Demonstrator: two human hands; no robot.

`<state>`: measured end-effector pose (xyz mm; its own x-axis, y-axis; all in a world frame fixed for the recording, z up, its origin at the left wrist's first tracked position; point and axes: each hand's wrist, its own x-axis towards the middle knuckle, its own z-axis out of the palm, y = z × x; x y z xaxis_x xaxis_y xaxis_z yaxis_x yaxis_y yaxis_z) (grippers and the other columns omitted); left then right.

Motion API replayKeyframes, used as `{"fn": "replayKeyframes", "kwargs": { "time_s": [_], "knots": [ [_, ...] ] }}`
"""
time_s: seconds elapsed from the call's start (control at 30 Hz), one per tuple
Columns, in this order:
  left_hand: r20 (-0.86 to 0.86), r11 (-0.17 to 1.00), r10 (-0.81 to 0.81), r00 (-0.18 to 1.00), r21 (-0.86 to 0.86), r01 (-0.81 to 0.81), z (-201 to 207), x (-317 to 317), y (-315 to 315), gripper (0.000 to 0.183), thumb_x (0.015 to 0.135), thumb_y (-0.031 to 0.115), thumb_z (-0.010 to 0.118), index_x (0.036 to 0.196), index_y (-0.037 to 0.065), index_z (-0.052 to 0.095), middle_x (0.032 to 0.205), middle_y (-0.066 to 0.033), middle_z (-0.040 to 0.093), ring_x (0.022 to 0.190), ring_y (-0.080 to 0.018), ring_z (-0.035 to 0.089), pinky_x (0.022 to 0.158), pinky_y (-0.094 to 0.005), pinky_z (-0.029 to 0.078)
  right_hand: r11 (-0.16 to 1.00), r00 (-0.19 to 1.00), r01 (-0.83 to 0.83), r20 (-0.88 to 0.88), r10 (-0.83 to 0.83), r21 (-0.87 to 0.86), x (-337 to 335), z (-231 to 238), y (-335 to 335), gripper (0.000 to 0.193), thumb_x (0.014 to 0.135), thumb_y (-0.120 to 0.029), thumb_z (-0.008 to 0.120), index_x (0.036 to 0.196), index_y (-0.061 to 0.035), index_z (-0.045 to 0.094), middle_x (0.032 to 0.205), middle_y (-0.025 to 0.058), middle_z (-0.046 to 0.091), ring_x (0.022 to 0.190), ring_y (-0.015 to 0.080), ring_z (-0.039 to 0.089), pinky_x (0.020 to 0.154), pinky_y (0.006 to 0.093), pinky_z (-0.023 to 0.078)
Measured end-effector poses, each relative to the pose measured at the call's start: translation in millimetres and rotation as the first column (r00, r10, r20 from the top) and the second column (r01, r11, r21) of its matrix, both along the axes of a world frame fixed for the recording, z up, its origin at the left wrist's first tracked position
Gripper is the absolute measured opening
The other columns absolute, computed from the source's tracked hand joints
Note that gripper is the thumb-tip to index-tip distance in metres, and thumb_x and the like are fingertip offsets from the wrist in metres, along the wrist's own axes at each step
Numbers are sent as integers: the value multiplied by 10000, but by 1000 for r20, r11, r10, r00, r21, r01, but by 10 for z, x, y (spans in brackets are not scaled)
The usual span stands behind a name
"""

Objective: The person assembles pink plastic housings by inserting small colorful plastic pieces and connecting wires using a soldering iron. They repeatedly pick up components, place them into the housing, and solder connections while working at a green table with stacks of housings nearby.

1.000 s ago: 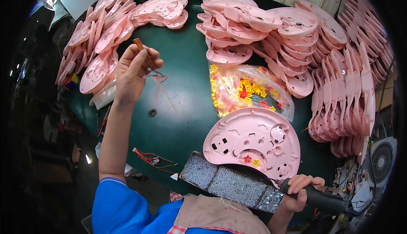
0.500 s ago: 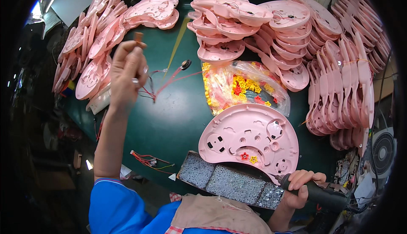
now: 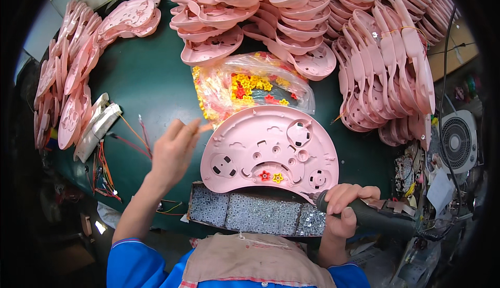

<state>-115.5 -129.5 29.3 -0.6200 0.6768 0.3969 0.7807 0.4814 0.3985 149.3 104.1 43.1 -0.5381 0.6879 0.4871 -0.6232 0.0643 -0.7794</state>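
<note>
Left hand (image 3: pixel 174 150) pinches a small brown piece, hovering at nine o'clock of the pink half-round shell (image 3: pixel 271 150) at table centre, right hand (image 3: pixel 346 207) gripping the electric screwdriver (image 3: pixel 375 217); seating the piece looks next.

Stacks of pink plastic shells (image 3: pixel 385 64) crowd the far and right edges of the green table (image 3: pixel 151 79). A small white fan (image 3: pixel 458 142) stands beside the right edge.
</note>
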Motion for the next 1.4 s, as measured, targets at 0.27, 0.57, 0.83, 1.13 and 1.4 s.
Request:
{"fn": "replayKeyframes", "kwargs": {
  "time_s": [0.27, 0.57, 0.83, 1.13, 1.4],
  "knots": [
    [350, 810, -561, 750, 43, 585, -464, 698, 930, 223, 876, 180, 780, 1043, 49, 711, 938, -104, 627, 890, -304, 664, 756, -419, 555, 991, 998, 63, -4, -63, 122, -113, -98, -63, 448, 896, -103, 744, 1221, -74, 438, 692, 86, 620, 577, 203, 592, 644, 381, 534],
    [358, 760, -612, 705, 19, 650, -715, 616, 1146, 112, 737, 157, 799, 775, 53, 782, 930, -102, 620, 951, -290, 602, 846, -405, 537, 985, 996, 21, 86, -37, 172, -253, -414, -47, 449, 923, -88, 701, 1219, -72, 364, 690, 83, 586, 569, 205, 589, 648, 408, 563],
    [368, 756, -620, 693, 41, 654, -734, 598, 1142, 146, 747, 167, 818, 831, 49, 802, 897, -98, 601, 929, -289, 599, 817, -406, 523, 986, 987, 0, 156, -26, 164, -373, -540, -64, 383, 886, -84, 653, 1167, -72, 391, 682, 82, 573, 566, 190, 552, 650, 381, 538],
    [384, 755, -620, 685, 53, 654, -725, 587, 1115, 145, 732, 160, 811, 835, 59, 793, 933, -102, 616, 941, -301, 606, 842, -405, 527, 999, 992, 23, 120, -28, 47, -333, -366, -83, 435, 879, -94, 691, 1217, -74, 419, 689, 79, 584, 576, 194, 574, 660, 385, 550],
    [91, 714, -700, 709, 87, 694, -509, 1124, 674, 201, 752, 227, 803, 877, 113, 694, 908, -36, 554, 945, -218, 558, 830, -366, 452, 970, 909, -245, 347, 232, -8, 266, -374, -292, 369, 851, 0, 746, 1155, -37, 541, 751, 104, 665, 710, 233, 670, 758, 432, 588]
  ]
}}
